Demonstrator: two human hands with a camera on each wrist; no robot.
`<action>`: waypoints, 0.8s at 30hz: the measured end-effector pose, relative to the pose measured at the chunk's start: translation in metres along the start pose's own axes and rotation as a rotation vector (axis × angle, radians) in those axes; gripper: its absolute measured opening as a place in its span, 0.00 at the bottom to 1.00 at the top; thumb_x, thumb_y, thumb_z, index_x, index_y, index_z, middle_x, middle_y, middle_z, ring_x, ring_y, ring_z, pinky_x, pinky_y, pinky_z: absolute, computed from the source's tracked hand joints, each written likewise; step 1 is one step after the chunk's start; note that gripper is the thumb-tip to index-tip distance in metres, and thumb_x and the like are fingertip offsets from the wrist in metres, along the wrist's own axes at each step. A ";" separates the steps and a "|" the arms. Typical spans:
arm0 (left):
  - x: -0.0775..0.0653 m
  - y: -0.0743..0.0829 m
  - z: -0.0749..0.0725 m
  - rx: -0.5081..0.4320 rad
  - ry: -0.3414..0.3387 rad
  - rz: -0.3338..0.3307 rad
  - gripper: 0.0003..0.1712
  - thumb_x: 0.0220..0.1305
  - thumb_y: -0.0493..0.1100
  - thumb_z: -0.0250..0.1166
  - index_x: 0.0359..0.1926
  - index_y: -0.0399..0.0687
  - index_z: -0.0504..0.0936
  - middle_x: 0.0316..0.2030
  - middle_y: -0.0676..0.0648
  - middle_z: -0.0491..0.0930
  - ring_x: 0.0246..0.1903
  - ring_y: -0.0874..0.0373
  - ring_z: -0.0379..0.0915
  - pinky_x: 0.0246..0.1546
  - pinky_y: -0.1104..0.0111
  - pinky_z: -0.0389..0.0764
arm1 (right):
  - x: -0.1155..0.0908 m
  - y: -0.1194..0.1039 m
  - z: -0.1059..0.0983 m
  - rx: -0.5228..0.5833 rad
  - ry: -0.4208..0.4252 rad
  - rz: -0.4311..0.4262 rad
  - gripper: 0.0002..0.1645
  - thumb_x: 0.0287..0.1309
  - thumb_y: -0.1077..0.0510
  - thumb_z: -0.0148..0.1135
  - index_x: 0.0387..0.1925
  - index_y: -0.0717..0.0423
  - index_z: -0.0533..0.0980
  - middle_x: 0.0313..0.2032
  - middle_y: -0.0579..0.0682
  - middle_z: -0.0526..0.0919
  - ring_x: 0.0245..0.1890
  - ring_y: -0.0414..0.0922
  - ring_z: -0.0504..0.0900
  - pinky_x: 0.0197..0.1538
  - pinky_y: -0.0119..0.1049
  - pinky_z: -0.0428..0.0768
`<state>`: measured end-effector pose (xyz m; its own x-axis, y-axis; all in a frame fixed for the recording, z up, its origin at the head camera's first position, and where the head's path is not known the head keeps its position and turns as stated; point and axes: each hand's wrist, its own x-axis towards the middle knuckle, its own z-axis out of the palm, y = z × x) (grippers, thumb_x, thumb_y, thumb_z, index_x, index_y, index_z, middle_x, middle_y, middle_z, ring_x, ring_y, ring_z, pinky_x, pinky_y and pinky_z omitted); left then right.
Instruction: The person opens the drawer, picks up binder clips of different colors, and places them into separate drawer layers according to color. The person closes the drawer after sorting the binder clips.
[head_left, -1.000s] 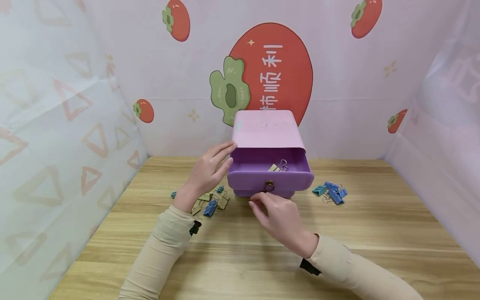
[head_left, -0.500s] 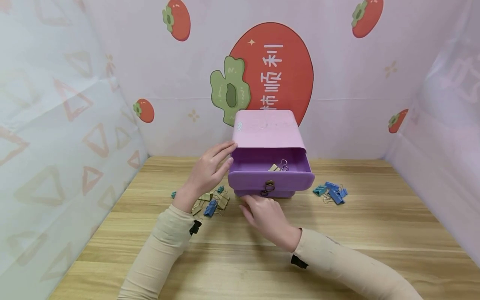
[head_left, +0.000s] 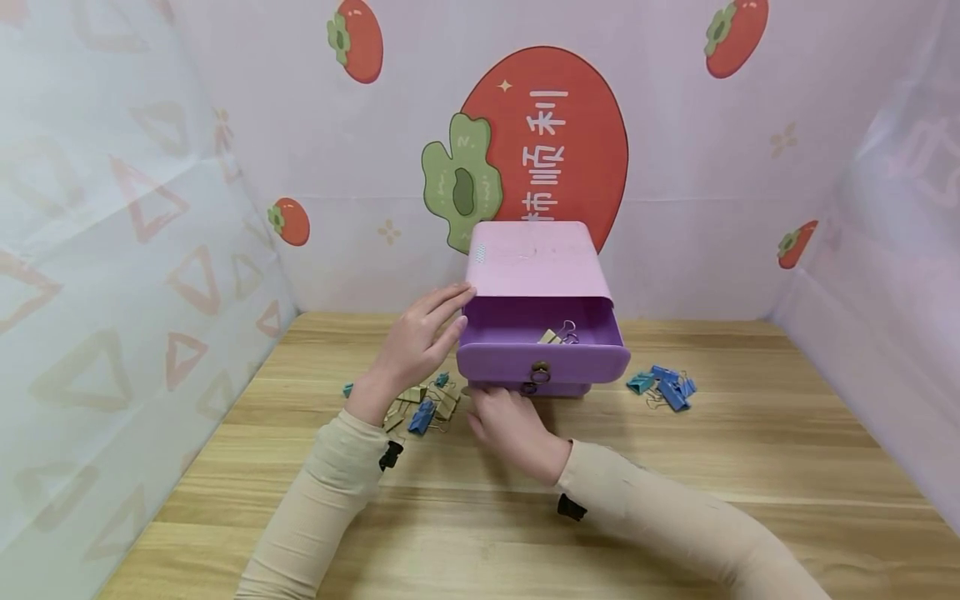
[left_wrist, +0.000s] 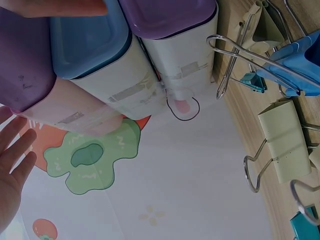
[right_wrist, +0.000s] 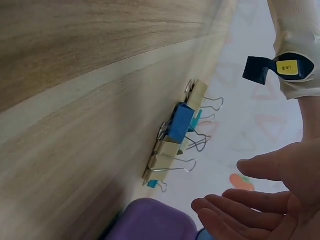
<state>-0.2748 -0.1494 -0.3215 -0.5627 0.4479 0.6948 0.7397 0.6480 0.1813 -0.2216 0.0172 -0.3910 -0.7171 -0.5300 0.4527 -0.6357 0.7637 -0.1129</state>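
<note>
A pink drawer box (head_left: 540,258) stands at mid-table with its purple top drawer (head_left: 540,364) pulled out. Inside the drawer lies a cream binder clip (head_left: 550,337) with wire loops. My left hand (head_left: 420,337) rests its extended fingers against the box's left side; the thumb is near the drawer's front corner. Below the drawer front, my right hand (head_left: 513,425) reaches to the lower left of the box. Its fingertips are hidden, so I cannot tell what they hold. Stacked purple and blue drawer fronts (left_wrist: 92,40) show in the left wrist view.
Left of the box lies a pile of cream, blue and teal binder clips (head_left: 423,408). Several blue and teal clips (head_left: 667,386) lie to the right. A printed cloth backdrop (head_left: 675,250) stands behind the wooden table (head_left: 465,533).
My right hand has slid left along the lower front of the box, away from below the ring pull. My left hand has stayed against the box.
</note>
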 end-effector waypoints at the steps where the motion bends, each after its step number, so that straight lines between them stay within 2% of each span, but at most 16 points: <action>1: 0.000 0.000 0.000 -0.004 0.001 0.000 0.24 0.66 0.51 0.45 0.60 0.51 0.66 0.60 0.50 0.65 0.61 0.57 0.57 0.63 0.64 0.59 | 0.002 0.000 0.002 -0.005 -0.012 0.000 0.10 0.49 0.57 0.59 0.36 0.52 0.75 0.23 0.46 0.77 0.17 0.43 0.76 0.13 0.31 0.70; 3: 0.000 0.000 0.000 -0.007 0.003 0.000 0.24 0.66 0.51 0.45 0.60 0.50 0.67 0.60 0.50 0.66 0.61 0.56 0.58 0.62 0.63 0.59 | 0.006 0.001 0.007 -0.018 -0.029 -0.004 0.10 0.49 0.56 0.60 0.36 0.52 0.75 0.23 0.46 0.76 0.19 0.43 0.76 0.15 0.32 0.72; 6: 0.000 -0.001 0.000 -0.012 0.006 0.003 0.24 0.66 0.50 0.46 0.60 0.50 0.67 0.60 0.49 0.66 0.61 0.54 0.59 0.62 0.62 0.60 | 0.011 0.002 0.014 -0.040 -0.019 -0.016 0.14 0.48 0.54 0.62 0.39 0.54 0.75 0.27 0.47 0.79 0.25 0.44 0.79 0.23 0.35 0.77; 11: -0.001 -0.001 0.000 -0.016 0.000 0.005 0.23 0.65 0.48 0.47 0.60 0.50 0.67 0.60 0.49 0.66 0.60 0.52 0.59 0.62 0.62 0.60 | 0.019 0.004 0.024 0.016 -0.028 0.000 0.17 0.49 0.54 0.62 0.41 0.56 0.73 0.33 0.48 0.78 0.33 0.44 0.78 0.33 0.36 0.78; 18: -0.001 -0.002 0.000 -0.007 0.003 0.009 0.24 0.65 0.50 0.46 0.60 0.50 0.67 0.60 0.49 0.65 0.60 0.51 0.60 0.61 0.62 0.61 | 0.028 0.002 0.033 0.045 -0.031 0.013 0.13 0.52 0.53 0.60 0.36 0.57 0.73 0.26 0.47 0.76 0.27 0.44 0.75 0.28 0.36 0.75; 24: -0.001 -0.001 -0.001 -0.007 -0.003 0.013 0.24 0.66 0.50 0.45 0.60 0.49 0.67 0.60 0.50 0.66 0.60 0.54 0.59 0.62 0.62 0.61 | 0.037 0.001 0.040 0.119 -0.058 0.033 0.13 0.51 0.53 0.61 0.35 0.59 0.75 0.30 0.48 0.79 0.30 0.43 0.76 0.34 0.36 0.76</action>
<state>-0.2751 -0.1509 -0.3216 -0.5545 0.4580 0.6948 0.7492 0.6382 0.1772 -0.2597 -0.0163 -0.4097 -0.7511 -0.5286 0.3955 -0.6387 0.7335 -0.2326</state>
